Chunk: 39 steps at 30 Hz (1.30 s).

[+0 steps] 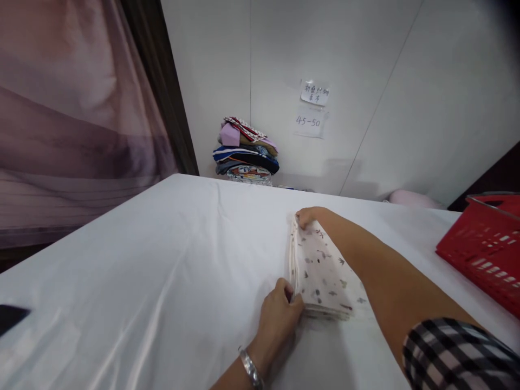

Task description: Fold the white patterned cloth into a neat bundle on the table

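Left hand: the left hand sits at the near corner of the folded cloth, fingers curled and closed on that corner, thumb on top; a metal bracelet circles its wrist.
Right hand: the right hand reaches across to the far corner of the cloth, fingers bent and pinched on the edge there; the forearm lies over the cloth's right side, with a checked sleeve at the elbow.
Folded cloth: pale, with small dark printed motifs, folded into a flat stack of layers; it lies on the white-covered counter, right of the middle and close to the person.
Long axis: runs from the near hand away toward the wall, leaning slightly left at the far end; the layered edges face left.
Red basket: a red basket stands at the counter's right edge, well apart from the cloth.
Back: a pile of folded clothes rests at the far side against the wall, beneath paper notes.
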Available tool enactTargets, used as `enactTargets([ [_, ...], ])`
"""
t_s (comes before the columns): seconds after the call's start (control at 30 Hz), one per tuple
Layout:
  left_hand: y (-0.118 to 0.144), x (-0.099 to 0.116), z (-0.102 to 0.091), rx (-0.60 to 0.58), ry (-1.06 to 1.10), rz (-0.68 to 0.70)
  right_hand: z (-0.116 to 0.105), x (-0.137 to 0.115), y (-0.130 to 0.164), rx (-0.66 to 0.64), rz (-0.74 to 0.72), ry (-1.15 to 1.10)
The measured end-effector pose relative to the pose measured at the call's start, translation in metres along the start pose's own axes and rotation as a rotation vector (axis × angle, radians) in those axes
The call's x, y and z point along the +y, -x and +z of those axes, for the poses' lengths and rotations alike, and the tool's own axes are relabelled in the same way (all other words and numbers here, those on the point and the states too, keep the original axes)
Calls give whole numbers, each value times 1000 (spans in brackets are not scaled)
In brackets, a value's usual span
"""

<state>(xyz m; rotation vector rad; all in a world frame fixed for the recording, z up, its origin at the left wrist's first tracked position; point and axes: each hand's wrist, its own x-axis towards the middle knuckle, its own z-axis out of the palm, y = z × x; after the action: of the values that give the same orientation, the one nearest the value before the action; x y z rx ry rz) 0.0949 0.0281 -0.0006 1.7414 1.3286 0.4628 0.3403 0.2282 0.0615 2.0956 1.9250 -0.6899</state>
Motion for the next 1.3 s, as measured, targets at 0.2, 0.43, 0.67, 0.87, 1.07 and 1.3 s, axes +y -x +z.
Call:
enactTargets([
  [0.2, 0, 0, -1, -10, -5, -19, -1, -6, -3, -76, 36, -18],
  [0.43, -3, -1, 0, -1, 52, -17, -21, 6, 37, 56, -46, -159],
  [0.67, -18, 4, -29, -52, 54, 117, -65, 24, 120, 324, -92, -352],
  [0.87, -39, 72, -143, 369, -564, 410, -95, 33, 178, 786, -280, -704],
  [1.07, -21, 96, -199, 674, -923, 756, -42, 27, 205, 1249, -314, -665],
  [1.3, 17, -47, -145, 202, -1058, 867, 159, 18, 216, 885, -452, -270],
])
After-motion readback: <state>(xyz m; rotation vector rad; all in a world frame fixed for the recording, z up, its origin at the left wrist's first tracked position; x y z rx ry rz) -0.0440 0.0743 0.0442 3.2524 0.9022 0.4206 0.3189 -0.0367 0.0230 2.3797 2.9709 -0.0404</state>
